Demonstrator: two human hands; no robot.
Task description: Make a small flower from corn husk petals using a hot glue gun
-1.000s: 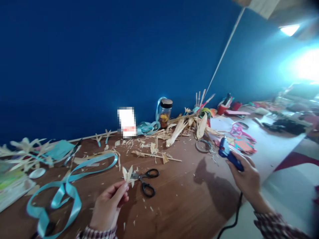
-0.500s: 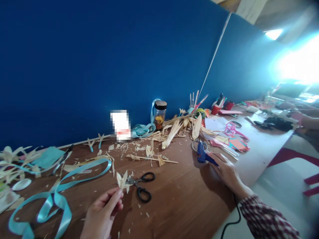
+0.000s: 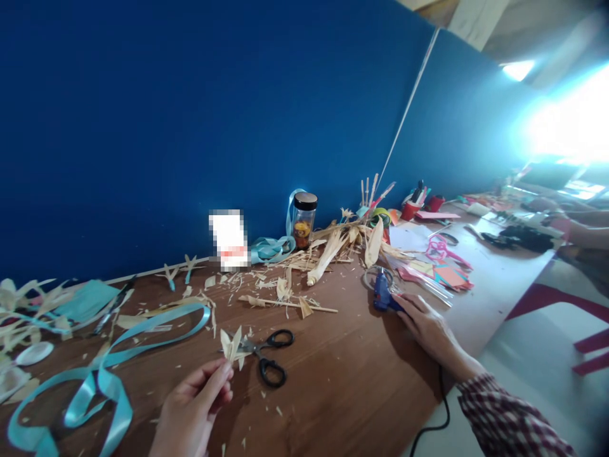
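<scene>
Between thumb and fingertips, my left hand [image 3: 197, 400] pinches a small pale flower [image 3: 231, 346] made of dried corn husk, its petals pointing up. Just beyond it, black-handled scissors [image 3: 261, 348] lie on the brown table, their blades partly hidden behind the petals. On the right, my right hand [image 3: 431, 330] is closed over the handle of a blue hot glue gun [image 3: 382, 292]. The gun rests by the table's right part with its nozzle pointing away from me. A black cord [image 3: 445, 406] runs down below my right wrist.
Light blue ribbon [image 3: 117, 393] loops across the left side. Corn husks [image 3: 328, 254], a thin stick [image 3: 295, 304] and scraps lie ahead. A black-lidded jar [image 3: 303, 222] stands by the blue wall. Coloured paper [image 3: 451, 276] is at right; another person's arm [image 3: 580, 233] shows farther off.
My right hand has moved slightly over the glue gun's handle and covers more of it. The whole view has shifted a little. My left hand still holds the husk flower.
</scene>
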